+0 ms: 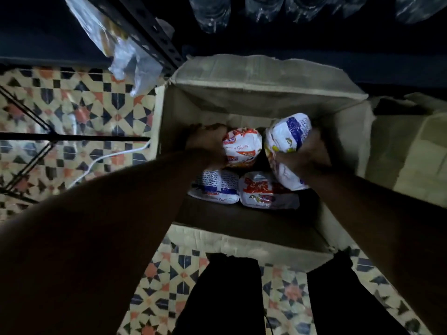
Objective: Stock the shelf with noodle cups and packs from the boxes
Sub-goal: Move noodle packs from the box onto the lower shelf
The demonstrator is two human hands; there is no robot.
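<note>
1. Far left of frame: patterned tile floor w/ dark metal rack bars crossing it and a white cable running toward the box.
2. Upper left: clear plastic wrap hangs off a slotted black shelf upright.
3. Centre: open cardboard box on the floor, flaps folded out, far flap at top centre. Noodle packs sit inside, low in the box.
4. Left hand, centre-left in the box, fingers curled round a white/orange noodle pack; holds it by its left side.
5. Below that hand, lower row: a white/blue pack lies flat, touching a white/orange pack just right of it.
6. Right hand, centre-right in the box, grips a white/blue-labelled pack, tilted, top end pointing to upper right; it stands just beside the left hand's pack.
7. Top centre to right: clear plastic bottles on the dark shelf, dim, detail hard to tell.
8. Right edge: second cardboard box beside the first, contents not visible.
9. Bottom centre: person's dark trouser legs over the tiles.
</note>
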